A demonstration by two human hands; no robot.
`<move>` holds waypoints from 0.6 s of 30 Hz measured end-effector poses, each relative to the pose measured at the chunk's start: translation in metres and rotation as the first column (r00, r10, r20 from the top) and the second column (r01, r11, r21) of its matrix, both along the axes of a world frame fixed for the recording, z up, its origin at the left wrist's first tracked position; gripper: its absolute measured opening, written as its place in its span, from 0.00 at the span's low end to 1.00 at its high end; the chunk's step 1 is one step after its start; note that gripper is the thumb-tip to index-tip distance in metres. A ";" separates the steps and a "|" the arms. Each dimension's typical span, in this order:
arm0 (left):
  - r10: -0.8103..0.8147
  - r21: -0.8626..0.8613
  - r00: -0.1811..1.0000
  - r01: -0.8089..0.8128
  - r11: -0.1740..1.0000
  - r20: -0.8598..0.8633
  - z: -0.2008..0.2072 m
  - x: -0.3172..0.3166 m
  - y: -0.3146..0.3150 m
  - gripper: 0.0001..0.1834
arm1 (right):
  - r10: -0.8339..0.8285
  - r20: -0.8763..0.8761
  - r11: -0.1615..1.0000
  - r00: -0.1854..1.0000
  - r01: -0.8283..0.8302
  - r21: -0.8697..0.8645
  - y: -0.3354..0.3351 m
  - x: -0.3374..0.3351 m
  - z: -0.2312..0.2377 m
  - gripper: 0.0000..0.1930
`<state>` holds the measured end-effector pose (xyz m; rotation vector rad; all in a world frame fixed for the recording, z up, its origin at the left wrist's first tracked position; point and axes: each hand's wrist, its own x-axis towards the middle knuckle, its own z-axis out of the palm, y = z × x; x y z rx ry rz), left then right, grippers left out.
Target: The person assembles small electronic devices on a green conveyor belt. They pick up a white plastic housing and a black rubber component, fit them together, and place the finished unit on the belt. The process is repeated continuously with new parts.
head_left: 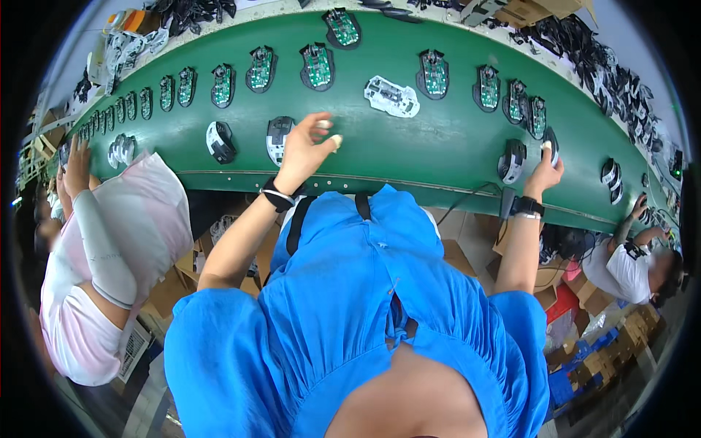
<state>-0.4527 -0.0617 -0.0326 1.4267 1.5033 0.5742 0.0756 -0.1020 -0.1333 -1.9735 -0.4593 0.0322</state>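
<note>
My left hand (305,148) hovers over the green work surface (445,142) with its fingers apart and nothing in them. White covers sit on its fingertips. Partly behind it lies a black-and-white computer mouse (276,142). Off to the right, my right hand (544,174) grips a dark mouse part (553,141) between thumb and fingers. Just left of that hand rests another mouse (512,161), and beyond it a mouse base with a green circuit board (537,115). A pale, bare mouse shell (392,97) lies between my hands, farther away.
Several mouse bases with circuit boards (317,67) line the far side. More mice (221,142) lie along the near side. Piles of black parts (573,51) edge the far ledge. A co-worker in a pale top (117,248) is at left, another in white (624,270) at right.
</note>
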 end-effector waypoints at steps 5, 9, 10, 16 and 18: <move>0.028 0.298 0.938 0.081 0.951 -0.345 0.013 -0.001 -0.016 0.33 | 0.101 0.323 0.843 0.941 0.092 -0.531 -0.011 0.015 -0.031 0.38; -0.269 0.409 0.792 0.534 0.740 -0.549 0.005 0.070 0.016 0.36 | 0.316 0.453 0.940 0.834 -0.212 -0.266 0.028 -0.050 0.002 0.29; -0.270 0.429 0.721 0.625 0.652 -0.638 -0.012 0.084 0.023 0.37 | 0.528 0.350 0.848 0.774 -0.455 -0.271 0.054 -0.101 0.043 0.26; -0.273 0.420 0.772 0.563 0.711 -0.573 -0.058 0.097 0.073 0.32 | 0.937 0.252 0.314 0.242 -0.900 -0.303 0.189 -0.221 0.071 0.20; -0.217 0.434 0.901 0.378 0.818 -0.375 -0.054 0.080 0.081 0.22 | 0.939 0.285 0.298 0.192 -0.867 -0.398 0.231 -0.243 0.063 0.20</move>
